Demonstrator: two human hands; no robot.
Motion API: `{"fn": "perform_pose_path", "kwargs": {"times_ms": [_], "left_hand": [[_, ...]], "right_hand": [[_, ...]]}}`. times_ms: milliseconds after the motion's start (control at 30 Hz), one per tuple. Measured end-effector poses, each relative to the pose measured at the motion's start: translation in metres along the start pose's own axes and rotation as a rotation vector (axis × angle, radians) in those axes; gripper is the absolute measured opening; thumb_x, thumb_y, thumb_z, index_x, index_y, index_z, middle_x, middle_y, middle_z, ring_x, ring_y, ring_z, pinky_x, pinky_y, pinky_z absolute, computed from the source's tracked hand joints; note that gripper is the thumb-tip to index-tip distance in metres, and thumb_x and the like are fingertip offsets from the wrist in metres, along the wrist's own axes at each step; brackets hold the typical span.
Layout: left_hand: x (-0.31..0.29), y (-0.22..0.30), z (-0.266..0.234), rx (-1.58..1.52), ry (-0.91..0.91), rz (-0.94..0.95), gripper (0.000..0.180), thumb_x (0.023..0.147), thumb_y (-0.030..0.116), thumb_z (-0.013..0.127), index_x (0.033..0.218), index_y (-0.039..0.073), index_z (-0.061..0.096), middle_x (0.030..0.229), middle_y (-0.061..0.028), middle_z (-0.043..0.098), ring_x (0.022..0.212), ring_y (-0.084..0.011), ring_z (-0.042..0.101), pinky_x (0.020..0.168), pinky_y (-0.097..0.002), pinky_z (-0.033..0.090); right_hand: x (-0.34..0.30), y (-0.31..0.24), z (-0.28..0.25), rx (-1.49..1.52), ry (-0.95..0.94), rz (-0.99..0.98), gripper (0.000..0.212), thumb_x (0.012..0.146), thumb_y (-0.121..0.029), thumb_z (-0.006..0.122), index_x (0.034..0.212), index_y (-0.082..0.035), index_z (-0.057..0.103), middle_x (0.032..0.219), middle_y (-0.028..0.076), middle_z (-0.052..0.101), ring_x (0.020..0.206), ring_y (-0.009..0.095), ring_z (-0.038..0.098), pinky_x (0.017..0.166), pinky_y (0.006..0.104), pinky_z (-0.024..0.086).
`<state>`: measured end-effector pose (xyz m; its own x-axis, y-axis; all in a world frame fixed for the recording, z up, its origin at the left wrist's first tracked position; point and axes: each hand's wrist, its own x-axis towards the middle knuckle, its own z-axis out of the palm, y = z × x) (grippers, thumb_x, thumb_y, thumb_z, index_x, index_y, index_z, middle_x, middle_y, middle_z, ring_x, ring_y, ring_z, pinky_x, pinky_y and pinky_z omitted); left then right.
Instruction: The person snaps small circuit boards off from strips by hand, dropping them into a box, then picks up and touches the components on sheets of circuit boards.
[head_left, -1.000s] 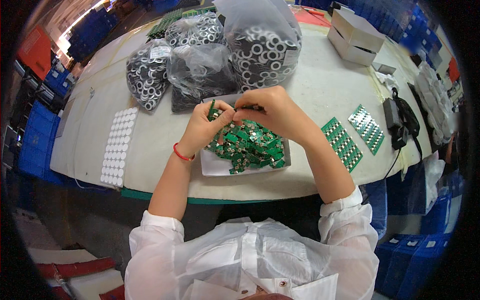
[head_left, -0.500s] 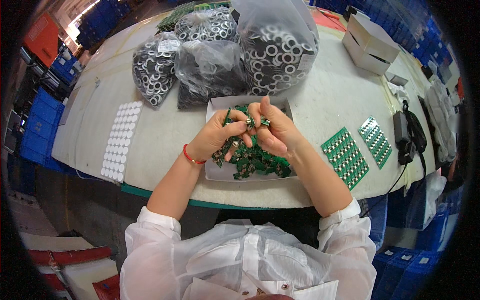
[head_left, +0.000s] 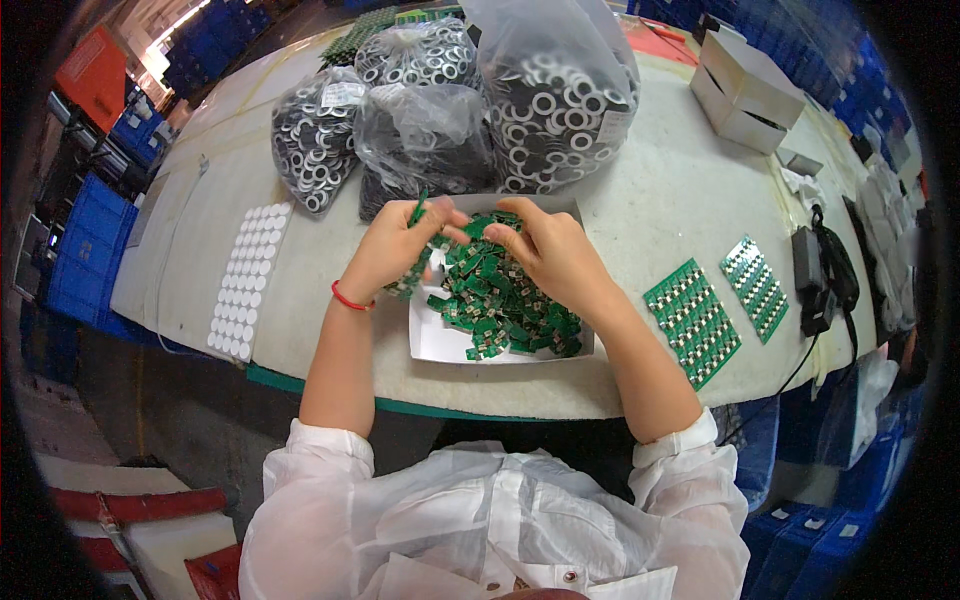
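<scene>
Low over a shallow white cardboard box (head_left: 432, 343), my left hand (head_left: 385, 250) is closed on a green circuit board panel (head_left: 418, 208). Part of that panel is hidden by the fingers, and it is slightly blurred. A heap of small green circuit boards (head_left: 510, 300) fills much of the box. Above the heap's far right side, my right hand (head_left: 565, 255) has its thumb and forefinger bent but apart, with nothing visible between them. Two whole panels lie flat to the right: a larger green panel (head_left: 692, 322) and a smaller one (head_left: 754, 288).
Clear plastic bags of ring-shaped parts (head_left: 560, 120) stand behind the box, beside a bag of dark pieces (head_left: 425, 150). A sheet of round white stickers (head_left: 250, 280) lies left. On the right are a white carton (head_left: 745, 90) and a black power adapter (head_left: 808, 268) with cable.
My hands have moved apart. The left one shifted left with the panel, while the right one opened its fingers over the heap, leaving more of the loose boards visible.
</scene>
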<state>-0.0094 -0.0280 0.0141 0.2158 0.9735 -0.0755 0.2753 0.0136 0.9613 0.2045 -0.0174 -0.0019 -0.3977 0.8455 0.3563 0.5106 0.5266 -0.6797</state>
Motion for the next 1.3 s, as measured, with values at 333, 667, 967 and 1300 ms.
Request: {"fn": "perform_pose_path", "kwargs": {"times_ms": [333, 667, 967, 1300], "left_hand": [[-0.005, 0.0, 0.056, -0.336, 0.152, 0.27, 0.057, 0.101, 0.046, 0.024, 0.116, 0.0, 0.056, 0.081, -0.004, 0.062, 0.052, -0.0069, 0.055, 0.049, -0.0186, 0.048], [-0.004, -0.006, 0.052, -0.703, -0.043, 0.126, 0.059, 0.101, 0.047, 0.022, 0.127, 0.002, 0.051, 0.079, -0.0029, 0.063, 0.048, -0.0058, 0.055, 0.042, -0.0179, 0.046], [-0.003, -0.015, 0.067, -0.226, 0.14, 0.355, 0.058, 0.101, 0.048, 0.025, 0.117, 0.001, 0.056, 0.086, -0.001, 0.061, 0.083, -0.0067, 0.059, 0.075, -0.0189, 0.048], [-0.011, -0.008, 0.06, -0.787, -0.201, 0.245, 0.027, 0.101, 0.028, 0.039, 0.096, 0.004, 0.053, 0.09, -0.0056, 0.062, 0.078, -0.0116, 0.063, 0.073, -0.0237, 0.05]], "right_hand": [[-0.008, -0.014, 0.017, 1.006, -0.244, 0.291, 0.026, 0.099, -0.033, 0.047, 0.09, -0.008, 0.047, 0.063, -0.003, 0.047, 0.046, 0.003, 0.038, 0.039, 0.0188, 0.027], [0.0, 0.005, 0.006, 0.827, -0.256, 0.31, 0.028, 0.099, -0.031, 0.047, 0.087, -0.007, 0.054, 0.064, 0.0, 0.05, 0.049, 0.007, 0.041, 0.045, 0.0187, 0.031], [-0.005, 0.001, 0.023, 0.689, -0.024, 0.154, 0.027, 0.097, -0.024, 0.052, 0.081, -0.003, 0.052, 0.063, -0.003, 0.046, 0.053, 0.004, 0.042, 0.047, 0.0217, 0.035], [-0.001, -0.003, 0.0, 1.393, -0.228, 0.346, 0.025, 0.099, -0.032, 0.047, 0.088, -0.01, 0.05, 0.062, -0.001, 0.051, 0.047, 0.008, 0.045, 0.043, 0.0212, 0.035]]}}
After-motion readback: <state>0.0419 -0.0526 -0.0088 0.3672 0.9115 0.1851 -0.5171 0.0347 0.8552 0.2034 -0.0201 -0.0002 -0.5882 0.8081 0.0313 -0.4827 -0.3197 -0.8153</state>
